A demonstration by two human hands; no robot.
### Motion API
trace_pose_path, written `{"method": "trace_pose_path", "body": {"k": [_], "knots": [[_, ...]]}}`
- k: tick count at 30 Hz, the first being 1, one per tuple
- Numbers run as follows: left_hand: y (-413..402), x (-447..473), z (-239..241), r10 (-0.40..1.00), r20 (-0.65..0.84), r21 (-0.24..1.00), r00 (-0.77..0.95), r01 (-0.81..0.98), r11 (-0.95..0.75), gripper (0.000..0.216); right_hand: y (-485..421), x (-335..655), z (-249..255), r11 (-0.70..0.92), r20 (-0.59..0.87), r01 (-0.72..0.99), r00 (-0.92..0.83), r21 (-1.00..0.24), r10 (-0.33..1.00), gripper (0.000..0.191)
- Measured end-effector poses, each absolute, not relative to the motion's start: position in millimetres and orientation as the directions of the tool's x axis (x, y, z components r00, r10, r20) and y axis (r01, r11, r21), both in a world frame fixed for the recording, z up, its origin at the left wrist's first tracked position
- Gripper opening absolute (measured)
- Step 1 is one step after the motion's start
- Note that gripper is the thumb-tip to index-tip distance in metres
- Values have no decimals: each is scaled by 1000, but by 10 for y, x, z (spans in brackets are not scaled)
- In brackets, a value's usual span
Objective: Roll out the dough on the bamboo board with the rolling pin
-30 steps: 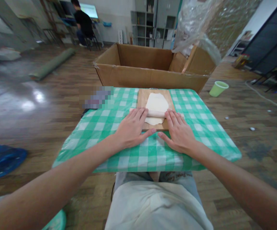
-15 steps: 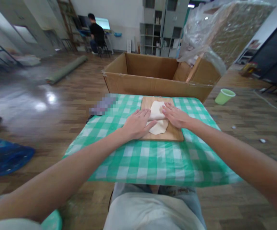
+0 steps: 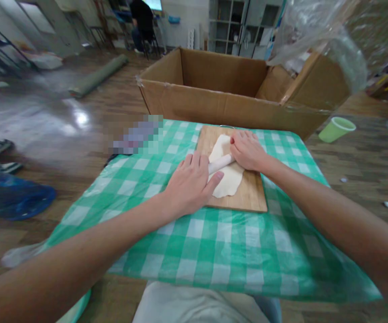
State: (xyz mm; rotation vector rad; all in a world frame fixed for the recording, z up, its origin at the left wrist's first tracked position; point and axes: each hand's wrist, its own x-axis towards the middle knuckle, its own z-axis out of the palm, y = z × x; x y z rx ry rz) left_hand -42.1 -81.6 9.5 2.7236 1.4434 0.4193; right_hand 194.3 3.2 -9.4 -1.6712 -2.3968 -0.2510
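A flat sheet of pale dough [image 3: 228, 181] lies on a wooden board [image 3: 252, 197] on the green checked tablecloth [image 3: 214, 242]. A thin pale rolling pin [image 3: 220, 164] lies slanted across the dough. My left hand [image 3: 190, 185] rests flat on the pin's near left end, fingers stretched out together. My right hand [image 3: 247, 150] presses palm down on the pin's far right end, fingers flat.
A large open cardboard box [image 3: 234, 96] stands right behind the table, with clear plastic wrap [image 3: 321, 31] over its right side. A green cup [image 3: 337, 129] lies on the wooden floor at right. A blue bag [image 3: 15, 199] lies at left. A person sits far back.
The pin has rolled back and forth over the dough and now lies slanted, my left hand nearer me and my right hand farther. The camera has moved closer to the table.
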Motion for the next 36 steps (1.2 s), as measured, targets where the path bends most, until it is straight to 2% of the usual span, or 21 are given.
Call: {"method": "trace_pose_path", "body": {"k": [6, 14, 19, 31, 36], "knots": [[-967, -428, 127, 820, 191, 230, 539, 788, -571, 45, -253, 1983, -55, 352, 276, 936, -336, -7, 900, 36], [-1105, -373, 141, 827, 171, 204, 536, 802, -562, 45, -640, 2145, -124, 408, 235, 908, -377, -100, 896, 56], [-1170, -344, 139, 834, 198, 177, 514, 819, -546, 46, -791, 2255, -140, 468, 190, 879, -447, -88, 874, 67], [-1414, -269, 79, 832, 259, 54, 491, 853, -520, 42, -1143, 2395, -162, 498, 245, 862, -463, -101, 852, 74], [-1128, -319, 117, 819, 179, 86, 545, 820, -565, 41, -1063, 2397, -65, 509, 218, 852, -476, -126, 852, 74]]}}
